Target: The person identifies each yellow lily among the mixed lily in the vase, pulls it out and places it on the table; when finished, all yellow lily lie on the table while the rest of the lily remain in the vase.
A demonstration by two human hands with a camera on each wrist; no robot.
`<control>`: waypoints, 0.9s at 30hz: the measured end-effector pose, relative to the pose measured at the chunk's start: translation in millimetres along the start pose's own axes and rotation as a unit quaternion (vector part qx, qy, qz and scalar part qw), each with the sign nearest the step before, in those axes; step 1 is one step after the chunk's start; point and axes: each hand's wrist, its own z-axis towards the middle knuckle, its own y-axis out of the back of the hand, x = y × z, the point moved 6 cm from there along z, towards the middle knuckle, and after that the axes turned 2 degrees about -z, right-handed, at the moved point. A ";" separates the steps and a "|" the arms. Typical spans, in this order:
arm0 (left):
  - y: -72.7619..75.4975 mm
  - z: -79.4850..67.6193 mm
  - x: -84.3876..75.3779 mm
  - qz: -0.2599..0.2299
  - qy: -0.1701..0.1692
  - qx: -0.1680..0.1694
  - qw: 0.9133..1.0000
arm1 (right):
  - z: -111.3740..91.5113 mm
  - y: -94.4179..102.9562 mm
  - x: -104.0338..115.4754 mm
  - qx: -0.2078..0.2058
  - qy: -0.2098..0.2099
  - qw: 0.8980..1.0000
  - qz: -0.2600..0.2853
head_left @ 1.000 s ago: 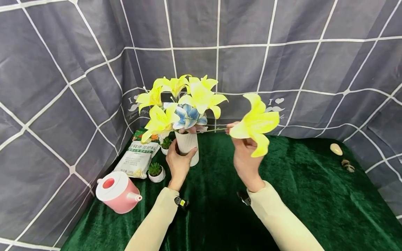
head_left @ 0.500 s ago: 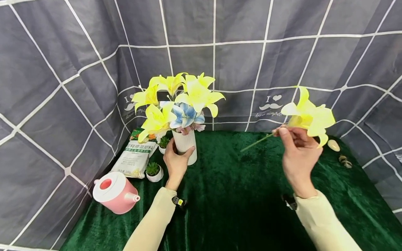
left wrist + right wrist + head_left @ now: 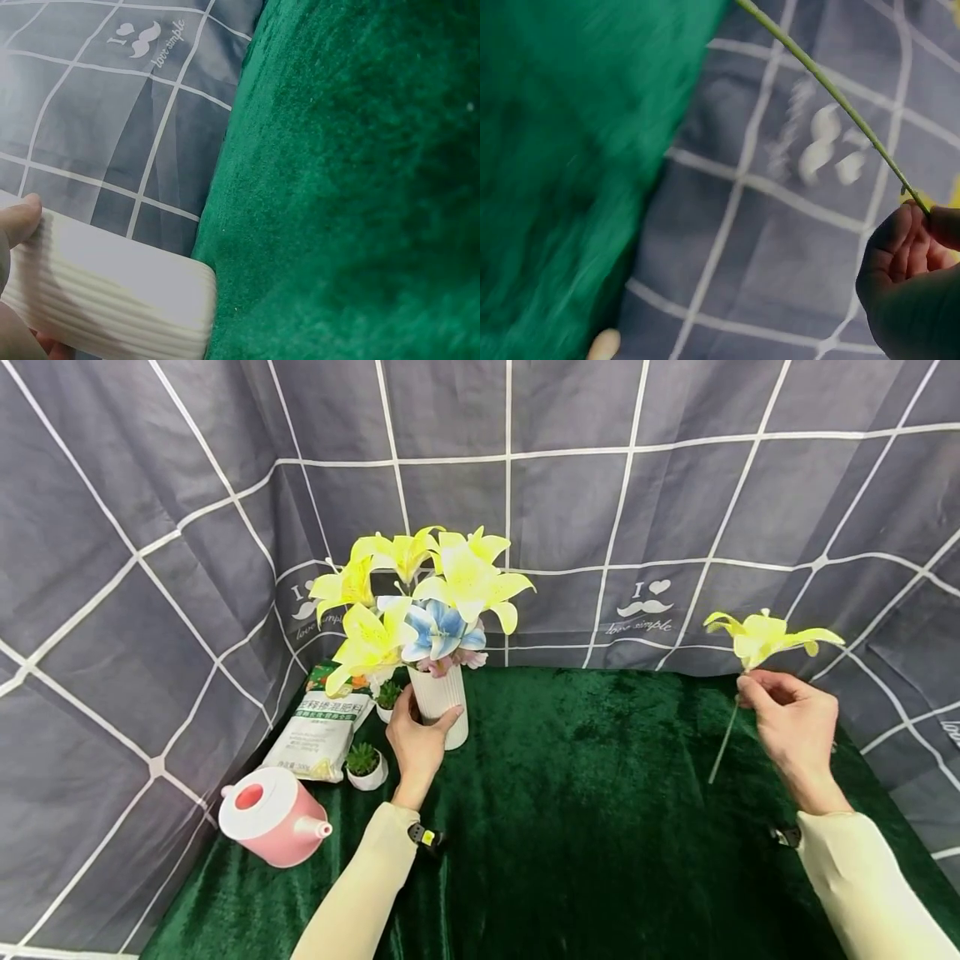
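Note:
My left hand (image 3: 417,745) grips the white ribbed vase (image 3: 444,695), thumb on its near side, in the head view. Yellow lilies (image 3: 471,583), a blue lily (image 3: 438,631) and small pink blooms fill the vase, which stands upright on the table. At the right, my right hand (image 3: 797,722) pinches a single yellow lily (image 3: 765,639) just under its bloom. Its bare stem slants down and left. The left wrist view shows the lower vase (image 3: 127,289) with the left thumb along it. In the right wrist view the green stem (image 3: 832,88) runs out from my pinching fingertips.
Left of the vase are a pink watering can (image 3: 279,822), a white printed bag (image 3: 315,739) and two small potted succulents (image 3: 366,770). A green velvet cloth (image 3: 570,810) covers the table. Grey checked curtain (image 3: 570,510) surrounds the back and sides. A pale stone (image 3: 604,345) lies near the right.
My right hand has carried the yellow lily away from the vase to the right, and its bloom has turned upward with the stem pointing down. The left hand stays on the vase.

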 end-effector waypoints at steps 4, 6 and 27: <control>-0.2 0.5 -0.2 0.001 -0.004 0.001 1.000 | 13.9 4.0 -29.5 0.039 -0.010 0.994 -0.102; -0.1 0.5 0.2 0.000 -0.001 0.000 1.000 | 18.4 3.9 -43.3 0.068 -0.008 0.987 -0.142; 1.3 1.3 1.1 0.012 -0.002 -0.003 1.000 | 33.0 -16.4 -119.5 0.176 0.027 0.950 -0.255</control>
